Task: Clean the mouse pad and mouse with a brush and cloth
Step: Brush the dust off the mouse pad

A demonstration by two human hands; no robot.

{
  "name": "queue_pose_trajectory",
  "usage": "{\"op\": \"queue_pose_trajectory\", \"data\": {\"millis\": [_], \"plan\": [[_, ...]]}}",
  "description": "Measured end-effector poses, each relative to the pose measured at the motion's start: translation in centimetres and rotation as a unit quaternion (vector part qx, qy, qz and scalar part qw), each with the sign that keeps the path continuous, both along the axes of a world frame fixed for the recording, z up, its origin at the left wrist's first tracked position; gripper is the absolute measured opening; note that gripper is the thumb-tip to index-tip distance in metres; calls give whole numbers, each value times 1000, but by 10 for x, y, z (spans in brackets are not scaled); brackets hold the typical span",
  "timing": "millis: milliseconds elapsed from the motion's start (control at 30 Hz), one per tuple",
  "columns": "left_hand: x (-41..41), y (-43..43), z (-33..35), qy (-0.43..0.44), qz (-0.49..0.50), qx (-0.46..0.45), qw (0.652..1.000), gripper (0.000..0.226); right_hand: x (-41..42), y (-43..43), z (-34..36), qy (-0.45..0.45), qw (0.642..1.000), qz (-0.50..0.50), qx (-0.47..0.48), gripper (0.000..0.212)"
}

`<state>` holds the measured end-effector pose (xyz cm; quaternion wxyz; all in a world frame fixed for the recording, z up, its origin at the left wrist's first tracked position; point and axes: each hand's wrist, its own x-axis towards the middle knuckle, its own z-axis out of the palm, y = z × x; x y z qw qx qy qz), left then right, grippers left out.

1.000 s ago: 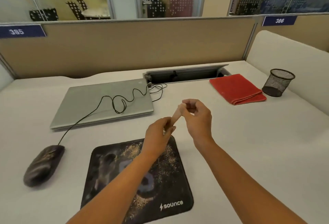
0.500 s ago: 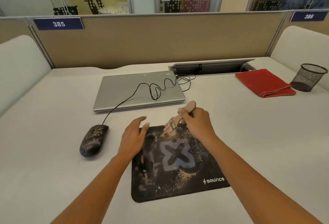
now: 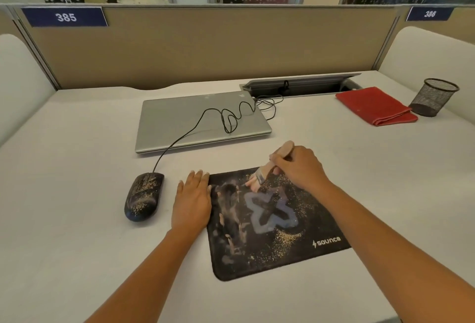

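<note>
A black mouse pad (image 3: 270,253) lies on the desk, strewn with tan crumbs. My right hand (image 3: 299,166) grips a small wooden brush (image 3: 267,168), and its bristles touch the pad's far edge. Flat on the desk, my left hand (image 3: 192,199) rests with fingers together against the pad's left edge. Left of it sits a black corded mouse (image 3: 142,196), dusted with crumbs. A folded red cloth (image 3: 372,105) lies at the far right.
A closed silver laptop (image 3: 200,122) lies behind the pad, with the mouse cable looped over it. A black mesh cup (image 3: 434,96) stands beside the cloth. An open cable tray (image 3: 300,86) runs along the beige partition.
My left hand has let go of the brush and come down flat beside the pad. My right hand has lowered the brush onto the pad's far edge.
</note>
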<state>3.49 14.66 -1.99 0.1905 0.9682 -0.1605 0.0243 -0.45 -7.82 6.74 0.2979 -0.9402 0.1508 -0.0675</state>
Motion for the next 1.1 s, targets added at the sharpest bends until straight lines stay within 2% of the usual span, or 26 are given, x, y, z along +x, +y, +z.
{"op": "queue_pose_trajectory", "data": {"millis": [67,133,267,333,433,567,600,633,667,733,800,967,1033,1100], "plan": [[0,0,-1,-1,3,4,1000,46,-3,-10,3,-17,998,-37,-45,37],[0,1,-1,0,4,6,1000,47,-1,-8,6,-52,996,-46,-50,36],[0,1,-2,8,3,4,1000,47,5,19,3,-69,989,15,129,29],[0,1,-2,11,3,8,1000,47,8,25,-3,-41,990,32,129,27],[0,1,-2,6,3,13,1000,47,10,8,1,-1,998,20,52,28],[-1,1,-3,-8,2,9,1000,47,8,-17,19,4,985,-18,-172,30],[-1,2,-3,-8,2,7,1000,47,9,-16,20,-14,980,-24,-199,29],[-1,2,-3,-6,2,6,1000,47,12,-12,20,-31,980,-23,-195,28],[-1,2,-3,-4,3,4,1000,47,16,-5,19,-43,988,-16,-146,27],[-1,2,-3,-1,3,2,1000,47,23,11,15,-52,998,3,26,25],[-1,2,-3,0,3,4,1000,48,27,26,7,-34,991,25,130,21],[-1,2,-4,-5,5,12,1000,47,28,21,-10,1,989,34,141,9],[-2,2,-3,-6,7,11,1000,47,27,7,-7,16,994,30,108,8],[-2,2,-3,-6,8,11,1000,47,23,-11,-1,30,999,11,31,13]]}}
